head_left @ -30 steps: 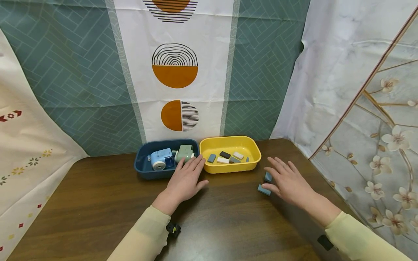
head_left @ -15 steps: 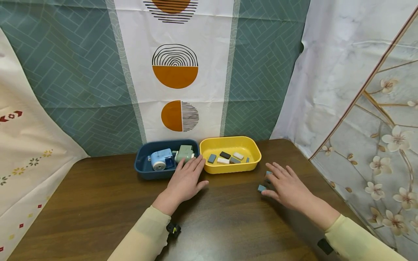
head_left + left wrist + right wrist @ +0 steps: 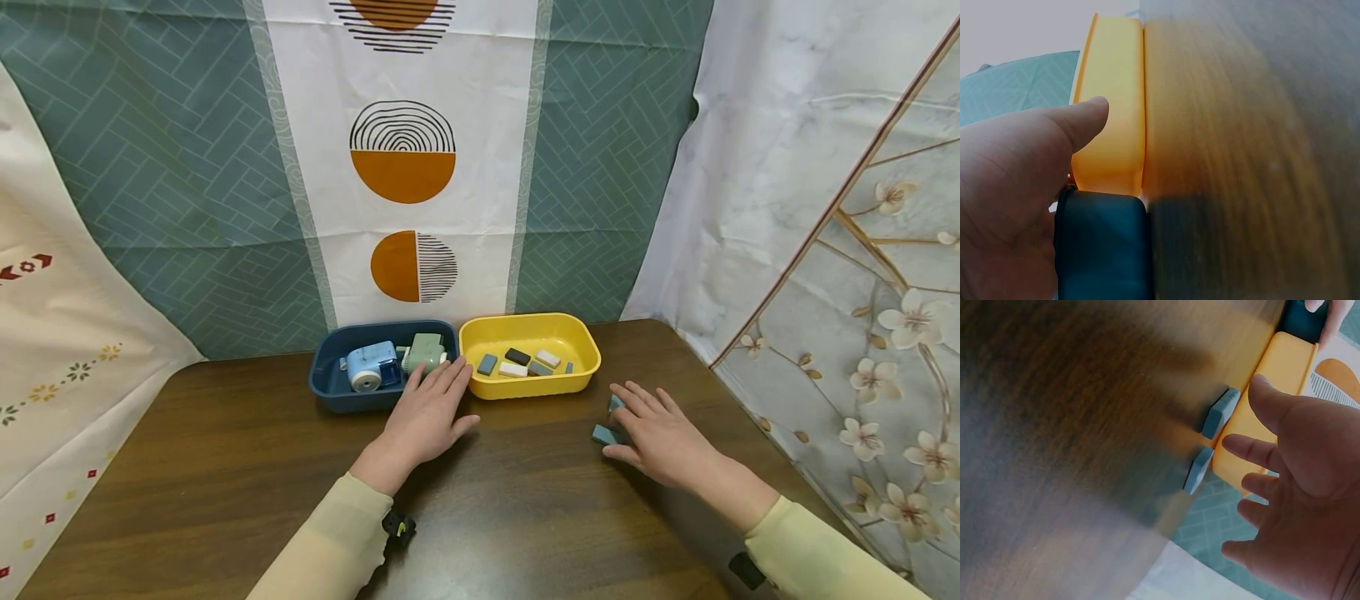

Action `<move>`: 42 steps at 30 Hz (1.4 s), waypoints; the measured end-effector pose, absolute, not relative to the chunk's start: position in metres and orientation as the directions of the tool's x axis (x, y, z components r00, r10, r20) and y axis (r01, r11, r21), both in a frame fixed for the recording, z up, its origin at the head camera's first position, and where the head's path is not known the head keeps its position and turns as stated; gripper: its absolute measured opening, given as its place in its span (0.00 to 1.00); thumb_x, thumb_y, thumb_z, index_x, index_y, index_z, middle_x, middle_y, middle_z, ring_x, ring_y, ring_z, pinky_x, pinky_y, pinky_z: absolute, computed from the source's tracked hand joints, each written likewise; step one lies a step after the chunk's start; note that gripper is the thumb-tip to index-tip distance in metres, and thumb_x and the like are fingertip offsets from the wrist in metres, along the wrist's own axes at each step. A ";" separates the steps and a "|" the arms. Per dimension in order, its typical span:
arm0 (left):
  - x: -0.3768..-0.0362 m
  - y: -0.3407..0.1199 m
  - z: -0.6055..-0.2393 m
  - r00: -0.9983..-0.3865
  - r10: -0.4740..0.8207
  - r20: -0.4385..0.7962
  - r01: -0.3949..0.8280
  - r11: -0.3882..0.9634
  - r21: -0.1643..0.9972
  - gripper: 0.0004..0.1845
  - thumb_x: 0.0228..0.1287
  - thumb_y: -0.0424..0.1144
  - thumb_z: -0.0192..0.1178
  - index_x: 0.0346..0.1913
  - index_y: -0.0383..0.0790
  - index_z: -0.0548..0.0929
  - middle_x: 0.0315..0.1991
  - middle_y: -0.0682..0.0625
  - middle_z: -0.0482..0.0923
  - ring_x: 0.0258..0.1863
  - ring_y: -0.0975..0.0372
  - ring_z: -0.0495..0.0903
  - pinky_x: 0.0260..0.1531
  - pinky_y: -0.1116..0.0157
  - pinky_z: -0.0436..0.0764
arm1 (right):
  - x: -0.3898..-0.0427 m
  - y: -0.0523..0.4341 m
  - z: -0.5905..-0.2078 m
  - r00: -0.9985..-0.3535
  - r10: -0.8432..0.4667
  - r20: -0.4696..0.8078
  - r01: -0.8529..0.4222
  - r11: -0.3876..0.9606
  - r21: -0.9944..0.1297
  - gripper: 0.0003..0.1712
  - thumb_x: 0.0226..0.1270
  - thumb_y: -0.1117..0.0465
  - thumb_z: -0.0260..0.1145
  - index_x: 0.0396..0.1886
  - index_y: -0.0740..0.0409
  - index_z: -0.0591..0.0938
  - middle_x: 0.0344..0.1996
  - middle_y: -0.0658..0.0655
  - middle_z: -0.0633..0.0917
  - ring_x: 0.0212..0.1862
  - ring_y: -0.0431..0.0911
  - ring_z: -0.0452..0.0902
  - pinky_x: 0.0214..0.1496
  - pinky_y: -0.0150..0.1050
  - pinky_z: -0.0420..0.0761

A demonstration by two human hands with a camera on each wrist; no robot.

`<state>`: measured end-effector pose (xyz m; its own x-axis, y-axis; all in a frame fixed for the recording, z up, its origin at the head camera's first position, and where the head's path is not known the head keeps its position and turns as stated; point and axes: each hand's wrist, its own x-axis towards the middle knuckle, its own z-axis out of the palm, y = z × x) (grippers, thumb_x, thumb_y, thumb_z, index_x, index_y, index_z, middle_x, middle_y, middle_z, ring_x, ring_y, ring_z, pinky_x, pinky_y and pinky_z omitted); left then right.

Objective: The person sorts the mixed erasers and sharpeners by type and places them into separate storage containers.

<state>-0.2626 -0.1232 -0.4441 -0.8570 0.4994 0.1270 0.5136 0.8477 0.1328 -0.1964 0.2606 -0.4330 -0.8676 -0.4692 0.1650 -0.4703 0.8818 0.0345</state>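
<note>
My left hand (image 3: 427, 421) lies with straight fingers at the near right corner of the navy bin (image 3: 337, 402); its fingertips reach over the rim. The bin holds a blue pencil sharpener (image 3: 371, 367) and a green one (image 3: 426, 350), partly behind the fingers. My right hand (image 3: 663, 433) hovers, fingers spread and slightly bent, over two blue-grey eraser-like blocks on the table. The nearer block (image 3: 604, 434) and the farther block (image 3: 616, 403) are partly hidden by that hand. In the right wrist view both blocks (image 3: 1220, 412) show apart from the fingers.
A yellow bin (image 3: 540, 387) touches the navy bin's right side. Inside are several small blocks: blue-grey, white (image 3: 513, 370) and black (image 3: 517, 356). Both bins stand at the back edge of the brown table (image 3: 225, 483), against hanging cloth (image 3: 600, 208).
My right hand has shifted slightly downward in the head view, staying above the two blocks. The left hand and both bins have not moved.
</note>
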 end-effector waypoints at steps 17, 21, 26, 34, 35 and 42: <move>-0.263 -0.123 -0.445 -0.859 0.497 0.119 0.510 0.852 0.116 0.46 0.82 0.63 0.61 0.90 0.45 0.58 0.91 0.48 0.50 0.88 0.50 0.53 0.86 0.41 0.42 | -0.195 0.262 -0.436 -0.865 -0.477 0.157 -0.479 0.877 0.029 0.16 0.72 0.48 0.80 0.45 0.52 0.85 0.76 0.69 0.76 0.79 0.70 0.67 0.74 0.77 0.67; -0.263 -0.123 -0.445 -0.857 0.500 0.124 0.512 0.851 0.114 0.46 0.82 0.63 0.60 0.90 0.44 0.59 0.91 0.48 0.50 0.88 0.50 0.53 0.86 0.41 0.43 | -0.195 0.262 -0.437 -0.863 -0.479 0.160 -0.482 0.876 0.026 0.15 0.72 0.50 0.81 0.43 0.52 0.84 0.76 0.70 0.77 0.79 0.70 0.67 0.74 0.77 0.68; -0.263 -0.123 -0.445 -0.856 0.502 0.128 0.515 0.850 0.112 0.46 0.82 0.63 0.60 0.90 0.44 0.59 0.90 0.48 0.51 0.88 0.49 0.54 0.86 0.41 0.43 | -0.196 0.263 -0.438 -0.861 -0.481 0.163 -0.484 0.875 0.026 0.15 0.71 0.51 0.81 0.42 0.52 0.84 0.75 0.70 0.77 0.79 0.70 0.68 0.74 0.77 0.68; -0.263 -0.123 -0.445 -0.858 0.498 0.126 0.511 0.853 0.110 0.46 0.82 0.63 0.61 0.90 0.44 0.59 0.90 0.48 0.51 0.88 0.50 0.54 0.86 0.41 0.43 | -0.197 0.264 -0.440 -0.866 -0.478 0.149 -0.478 0.877 0.037 0.15 0.71 0.51 0.81 0.40 0.50 0.82 0.75 0.70 0.77 0.78 0.70 0.69 0.73 0.77 0.69; -0.263 -0.123 -0.445 -0.858 0.498 0.125 0.511 0.852 0.112 0.46 0.82 0.63 0.61 0.90 0.44 0.59 0.90 0.48 0.51 0.88 0.50 0.54 0.86 0.41 0.42 | -0.197 0.264 -0.440 -0.866 -0.478 0.148 -0.478 0.878 0.037 0.15 0.71 0.51 0.81 0.40 0.50 0.82 0.75 0.70 0.77 0.78 0.70 0.69 0.73 0.77 0.69; -0.263 -0.123 -0.445 -0.857 0.499 0.127 0.513 0.851 0.115 0.45 0.82 0.61 0.62 0.90 0.44 0.59 0.90 0.47 0.51 0.88 0.49 0.54 0.86 0.41 0.43 | -0.198 0.263 -0.441 -0.871 -0.470 0.144 -0.472 0.881 0.021 0.14 0.72 0.53 0.81 0.39 0.50 0.82 0.75 0.70 0.77 0.79 0.70 0.68 0.74 0.77 0.68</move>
<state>-0.2631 -0.1227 -0.4453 -0.8570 0.4994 0.1274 0.5129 0.8507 0.1151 -0.1979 0.2634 -0.4413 -0.8709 -0.4698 0.1442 -0.4719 0.8814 0.0212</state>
